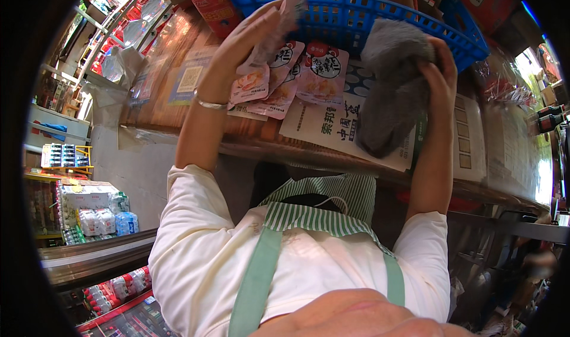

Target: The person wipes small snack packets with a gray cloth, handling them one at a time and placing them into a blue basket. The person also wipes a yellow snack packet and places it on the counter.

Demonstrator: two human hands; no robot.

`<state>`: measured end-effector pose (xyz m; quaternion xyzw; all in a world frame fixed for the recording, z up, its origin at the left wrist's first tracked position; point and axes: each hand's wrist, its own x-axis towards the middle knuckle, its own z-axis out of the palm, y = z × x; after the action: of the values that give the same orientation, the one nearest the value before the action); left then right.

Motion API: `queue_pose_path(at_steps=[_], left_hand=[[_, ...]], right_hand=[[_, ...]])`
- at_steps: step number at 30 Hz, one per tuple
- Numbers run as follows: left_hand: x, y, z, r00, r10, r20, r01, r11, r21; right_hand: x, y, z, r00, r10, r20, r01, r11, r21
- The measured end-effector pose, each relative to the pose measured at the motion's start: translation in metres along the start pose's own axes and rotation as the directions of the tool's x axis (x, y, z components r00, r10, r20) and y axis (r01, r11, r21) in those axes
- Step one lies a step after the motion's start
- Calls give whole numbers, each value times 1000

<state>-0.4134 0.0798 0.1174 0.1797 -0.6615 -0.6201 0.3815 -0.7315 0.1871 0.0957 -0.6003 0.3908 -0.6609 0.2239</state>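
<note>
A crumpled grey cloth (394,83) is gripped in my right hand (441,70), above printed sheets (320,123) on the wooden counter (173,119). My left hand (256,27) is raised by the near left side of a blue plastic basket (329,10). It holds a blurred, pale pink packet (291,14), seen nearly edge-on. Below and to the right of that hand, several pink snack pouches (323,72) with black lettering lie overlapping on the counter. Cartons fill part of the basket, whose far side is cut off by the picture's top edge.
A red cylindrical package (213,5) stands left of the basket. Clear plastic film (120,65) hangs at the counter's left end, and a printed code sheet (191,79) lies nearby. Packs of bottled drinks (98,221) are stacked at the lower left. Dark bottles (550,119) are at the far right.
</note>
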Motion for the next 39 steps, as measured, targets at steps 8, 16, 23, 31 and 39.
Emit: queue_pose_path(at_steps=[8, 16, 23, 31, 39], left_hand=[[23, -29, 131, 950, -311, -20, 232, 749, -620], [30, -49, 91, 983, -17, 180, 150, 634, -758], [22, -55, 93, 969, -185, 163, 247, 735, -632], [36, -40, 86, 993, 2, -121, -80, 759, -646], [25, -57, 105, 1000, 15, 12, -15, 1000, 21]], right_hand=[[-5, 28, 38, 886, -369, 281, 459, 786, -413], [-18, -1, 62, 821, -341, 458, 553, 677, -487], [-5, 25, 30, 967, -256, -14, 205, 804, -558], [-11, 9, 37, 961, 238, -137, -197, 945, 260], [-16, 16, 49, 920, 390, 33, -390, 909, 150]])
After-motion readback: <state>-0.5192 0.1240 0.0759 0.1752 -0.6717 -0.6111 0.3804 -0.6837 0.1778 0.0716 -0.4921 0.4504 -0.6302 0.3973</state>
